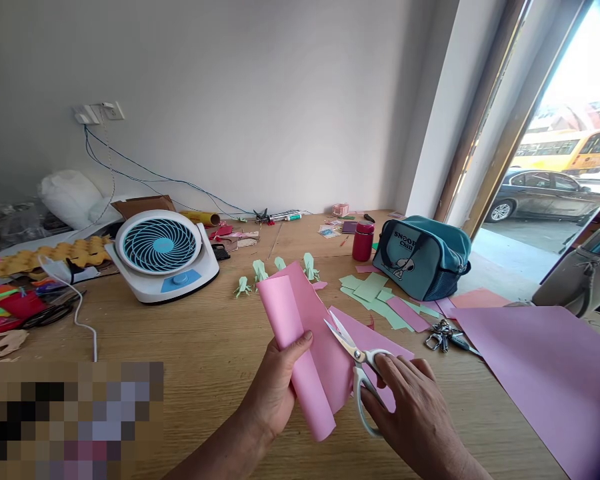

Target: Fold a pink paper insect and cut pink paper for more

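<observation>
My left hand [275, 383] is closed around a rolled sheet of pink paper [300, 353], its thumb pressed on the roll's front. The sheet's loose part spreads to the right of the roll. My right hand [415, 403] has its fingers through the pale handles of a pair of scissors [357, 357]. The scissor blades are parted and point up and left, at the edge of the pink paper. Another flap of pink paper [375, 337] shows behind the scissors; whether it joins the rolled sheet I cannot tell. Several green folded paper figures [260, 270] stand just beyond the roll.
A white fan [163, 250] stands at the left. Green paper pieces [373, 287], a red bottle [363, 241], a blue bag [420, 257] and keys [443, 335] lie beyond my right hand. A large pink sheet [545, 367] covers the right side. The lower left corner is blurred out.
</observation>
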`<state>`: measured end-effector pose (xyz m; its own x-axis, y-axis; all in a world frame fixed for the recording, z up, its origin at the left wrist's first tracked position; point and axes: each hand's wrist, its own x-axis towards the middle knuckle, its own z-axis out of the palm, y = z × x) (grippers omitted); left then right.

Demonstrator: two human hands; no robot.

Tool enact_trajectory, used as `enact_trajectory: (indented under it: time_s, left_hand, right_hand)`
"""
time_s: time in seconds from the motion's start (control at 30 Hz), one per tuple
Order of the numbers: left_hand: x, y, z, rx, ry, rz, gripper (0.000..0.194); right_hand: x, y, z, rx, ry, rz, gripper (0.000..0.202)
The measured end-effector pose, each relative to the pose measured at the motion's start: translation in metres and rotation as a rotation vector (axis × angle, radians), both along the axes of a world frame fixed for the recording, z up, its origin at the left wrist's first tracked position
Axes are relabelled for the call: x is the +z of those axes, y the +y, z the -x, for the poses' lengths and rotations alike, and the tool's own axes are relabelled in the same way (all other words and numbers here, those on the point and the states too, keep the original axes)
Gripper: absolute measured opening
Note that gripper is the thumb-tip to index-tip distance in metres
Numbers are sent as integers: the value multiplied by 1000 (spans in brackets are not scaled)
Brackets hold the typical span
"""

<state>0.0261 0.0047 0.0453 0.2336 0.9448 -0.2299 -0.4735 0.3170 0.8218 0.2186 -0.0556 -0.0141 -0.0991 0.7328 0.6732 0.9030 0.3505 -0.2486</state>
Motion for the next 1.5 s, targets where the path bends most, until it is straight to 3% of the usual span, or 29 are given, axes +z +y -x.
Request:
enact_trajectory:
  time_s: [1.1, 1.5]
  left_hand:
    - [3, 0, 0, 31, -30, 51, 26]
    - [6, -1, 0, 51, -25, 65, 27]
  right_hand:
    - [3, 0, -2, -18, -45, -83, 22]
    - [-3, 1, -3, -4, -64, -40, 20]
